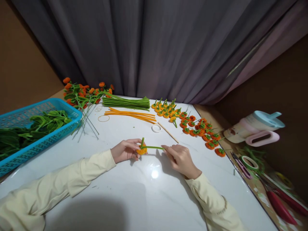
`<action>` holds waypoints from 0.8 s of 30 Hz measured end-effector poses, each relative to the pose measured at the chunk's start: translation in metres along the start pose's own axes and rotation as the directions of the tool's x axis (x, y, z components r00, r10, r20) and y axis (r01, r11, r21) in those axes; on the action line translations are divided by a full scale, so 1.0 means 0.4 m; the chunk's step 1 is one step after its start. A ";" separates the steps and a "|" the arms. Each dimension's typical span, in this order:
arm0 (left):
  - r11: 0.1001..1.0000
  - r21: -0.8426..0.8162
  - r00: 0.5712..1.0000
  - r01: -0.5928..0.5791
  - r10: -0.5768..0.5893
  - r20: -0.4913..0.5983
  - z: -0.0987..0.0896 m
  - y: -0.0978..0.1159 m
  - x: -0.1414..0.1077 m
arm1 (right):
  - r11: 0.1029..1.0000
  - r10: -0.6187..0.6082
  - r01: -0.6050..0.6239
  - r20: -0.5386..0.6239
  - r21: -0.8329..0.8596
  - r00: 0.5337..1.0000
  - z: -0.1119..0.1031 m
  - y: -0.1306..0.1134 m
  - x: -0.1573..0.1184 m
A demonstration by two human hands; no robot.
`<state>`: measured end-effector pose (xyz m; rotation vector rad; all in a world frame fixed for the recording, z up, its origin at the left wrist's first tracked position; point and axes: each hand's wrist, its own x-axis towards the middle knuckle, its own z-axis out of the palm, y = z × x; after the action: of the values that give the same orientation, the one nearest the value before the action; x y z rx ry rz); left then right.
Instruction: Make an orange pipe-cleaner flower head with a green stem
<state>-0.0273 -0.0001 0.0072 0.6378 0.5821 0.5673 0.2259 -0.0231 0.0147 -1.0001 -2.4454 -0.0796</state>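
Observation:
Near the middle of the white table (115, 195), my left hand (126, 150) holds a yellow-orange flower head (141, 150) between its fingers. A green fuzzy stem (152, 147) runs from the flower to the right, and a short green piece stands up from it. My right hand (180, 159) pinches the far end of that stem with thumb and index finger. Beyond the hands lie a white ring (156, 128) and a thin wooden stick (168, 132). Orange fuzzy stems (132, 113) and a bundle of green stems (126, 102) are farther back.
A blue basket (48, 136) with green leaves stands at the left, orange flowers (81, 93) behind it. Yellow flower heads (166, 109) and orange ones (199, 130) spread at the back right. A cup (250, 128), green tape (249, 163), scissors (242, 165) and red-handled pliers (280, 207) lie right.

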 end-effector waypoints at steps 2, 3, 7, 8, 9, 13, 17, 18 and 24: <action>1.000 -0.008 1.000 -0.004 0.004 0.002 -0.002 0.001 0.001 | 1.000 0.009 -0.009 0.004 -0.007 1.000 0.003 0.004 0.000; 1.000 -0.012 1.000 -0.007 0.007 0.001 -0.003 0.001 0.002 | 1.000 0.016 -0.016 0.006 -0.007 1.000 0.006 0.006 0.000; 0.999 -0.034 1.000 -0.015 0.015 -0.010 -0.006 0.000 0.002 | 0.997 0.075 -0.075 -0.010 -0.025 0.997 0.018 0.014 -0.003; 0.999 -0.038 1.000 -0.017 0.016 -0.017 -0.006 0.000 0.002 | 0.995 0.092 -0.093 -0.020 -0.030 0.996 0.020 0.015 -0.004; 0.999 -0.042 0.999 -0.022 0.021 -0.027 -0.006 0.000 0.002 | 0.993 0.111 -0.112 -0.032 -0.034 0.993 0.022 0.016 -0.004; 0.997 -0.058 0.995 -0.058 0.053 -0.086 -0.006 0.002 0.002 | 0.982 0.186 -0.188 -0.072 -0.031 0.980 0.027 0.019 -0.005; 0.993 -0.084 0.991 -0.078 0.068 -0.114 -0.013 0.003 0.005 | 0.967 0.251 -0.254 -0.117 -0.007 0.961 0.033 0.025 -0.008; 0.993 -0.094 0.991 -0.077 0.067 -0.112 -0.015 0.003 0.006 | 0.963 0.268 -0.270 -0.128 0.003 0.955 0.033 0.026 -0.008; 0.985 -0.154 0.993 -0.082 0.067 -0.098 -0.019 0.002 0.010 | 0.939 0.342 -0.341 -0.166 0.032 0.925 0.035 0.024 -0.009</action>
<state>-0.0298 0.0059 0.0013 0.4864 0.5954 0.7090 0.2285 -0.0152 -0.0006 -1.3460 -2.0858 -0.0406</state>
